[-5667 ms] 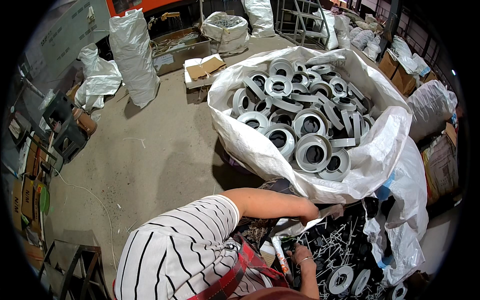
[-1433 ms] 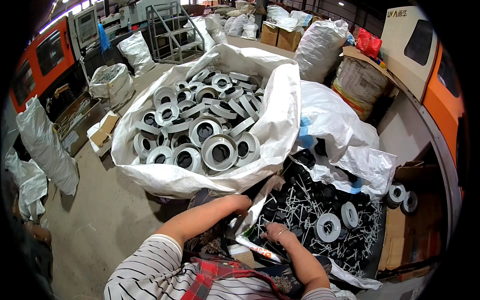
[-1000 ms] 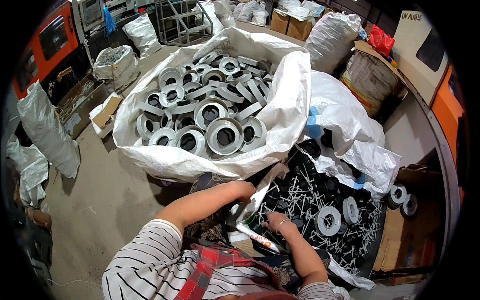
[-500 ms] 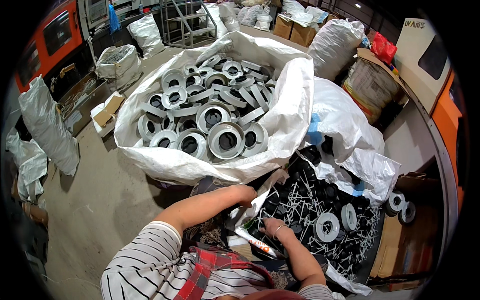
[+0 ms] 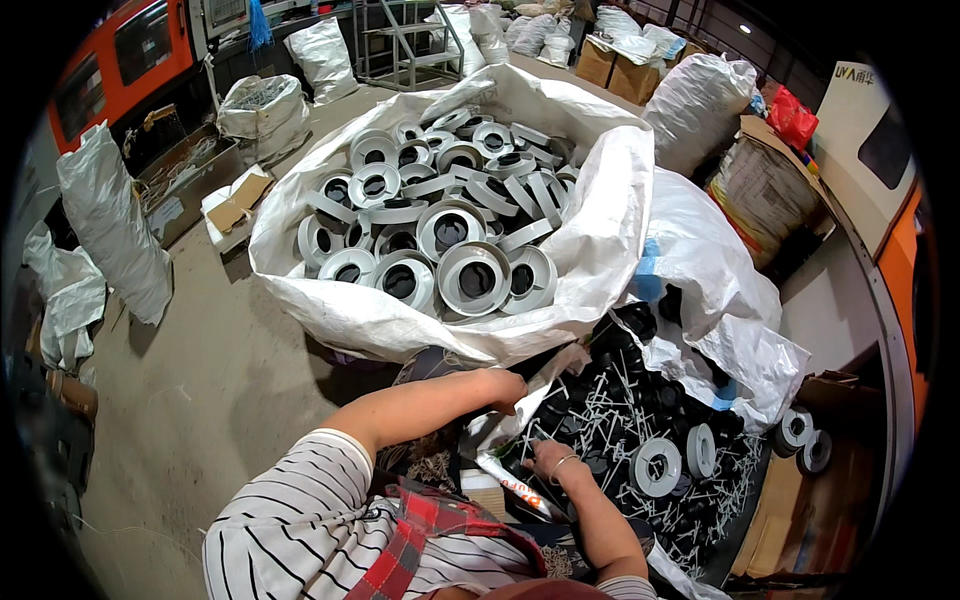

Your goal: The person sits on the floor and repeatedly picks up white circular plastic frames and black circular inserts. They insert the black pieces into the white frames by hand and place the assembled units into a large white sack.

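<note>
My left hand [image 5: 508,390] is curled at the turned-down edge of a white woven sack [image 5: 492,430]; its fingertips are mostly hidden, and so is anything in them. Low at the near left side of a heap of round black plastic parts [image 5: 650,385], my right hand [image 5: 548,459] has its fingers drawn together and wears a bracelet. What it holds, if anything, is too small to make out. Thin light-grey plastic pins [image 5: 612,408] lie scattered over the heap. Two grey flanged rings, one flat [image 5: 656,467] and one tilted [image 5: 701,451], rest among them.
Ahead stands a big open white sack [image 5: 335,315] full of grey rings with black centres [image 5: 473,281]. A crumpled white bag [image 5: 705,270] lies right of it. Two more rings [image 5: 797,428] sit by cardboard [image 5: 790,510] at the right. Filled sacks [image 5: 115,225] stand at the left.
The whole scene has shifted slightly to the right in the picture as the head turned. Both hands stay near the same places, with the right hand a little changed in pose.
</note>
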`<control>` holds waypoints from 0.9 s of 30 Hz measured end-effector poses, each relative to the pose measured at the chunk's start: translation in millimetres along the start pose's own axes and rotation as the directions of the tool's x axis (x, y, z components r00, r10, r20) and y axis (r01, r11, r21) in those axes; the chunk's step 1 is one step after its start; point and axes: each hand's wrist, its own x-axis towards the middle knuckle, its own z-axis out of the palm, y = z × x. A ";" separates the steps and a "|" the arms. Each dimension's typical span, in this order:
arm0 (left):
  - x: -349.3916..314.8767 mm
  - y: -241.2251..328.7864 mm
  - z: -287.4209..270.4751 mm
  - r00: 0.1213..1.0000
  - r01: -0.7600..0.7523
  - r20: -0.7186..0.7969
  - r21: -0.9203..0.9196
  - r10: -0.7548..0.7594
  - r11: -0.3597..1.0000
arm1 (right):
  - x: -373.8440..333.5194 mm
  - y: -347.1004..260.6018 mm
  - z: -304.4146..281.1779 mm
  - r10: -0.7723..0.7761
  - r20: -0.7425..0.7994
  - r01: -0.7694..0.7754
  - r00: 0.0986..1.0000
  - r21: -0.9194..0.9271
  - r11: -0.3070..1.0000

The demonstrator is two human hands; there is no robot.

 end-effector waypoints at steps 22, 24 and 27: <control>-8.0 8.0 -8.9 1.000 -0.007 0.001 0.030 0.007 1.000 | 0.7 -1.3 1.1 0.001 -0.003 -0.001 1.000 0.005 1.000; -7.9 8.3 -10.9 0.999 -0.009 0.048 0.062 0.006 0.998 | 3.0 -0.5 3.1 0.004 0.006 -0.004 1.000 0.008 1.000; -9.6 9.3 -13.5 0.997 -0.006 0.071 0.034 0.004 0.999 | 1.7 -1.7 1.2 -0.002 0.013 0.002 1.000 0.009 1.000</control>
